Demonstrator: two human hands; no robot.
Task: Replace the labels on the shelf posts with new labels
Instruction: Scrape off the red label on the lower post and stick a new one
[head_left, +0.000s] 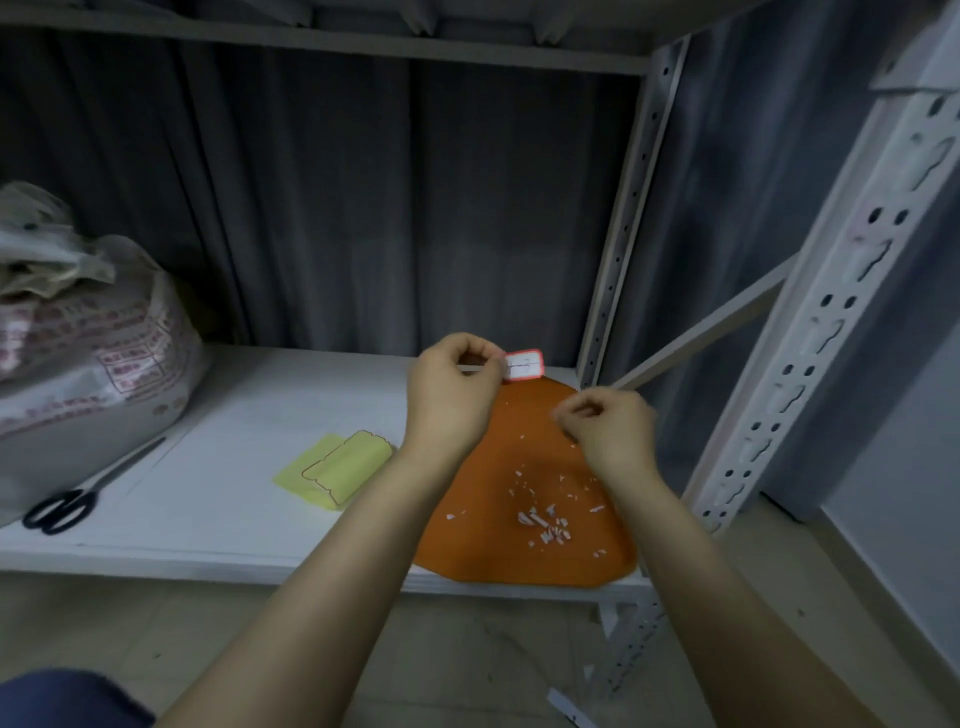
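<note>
My left hand (452, 395) pinches a small white label with a red border (523, 365) by its left edge, holding it above the far end of an orange mat (498, 551). My right hand (610, 426) hovers just right of it over the mat with thumb and fingertips pinched together; whether a scrap sits between them is too small to tell. White paper scraps (545, 522) lie scattered on the mat. The perforated front shelf post (810, 332) rises at the right, and the rear post (626, 218) stands behind the label.
Yellow label sheets (337, 467) lie on the white shelf board (223, 519) left of the mat. Black scissors (67, 506) rest near the front left. A large printed plastic sack (88, 358) fills the left side. A white strip (569, 707) lies on the floor below.
</note>
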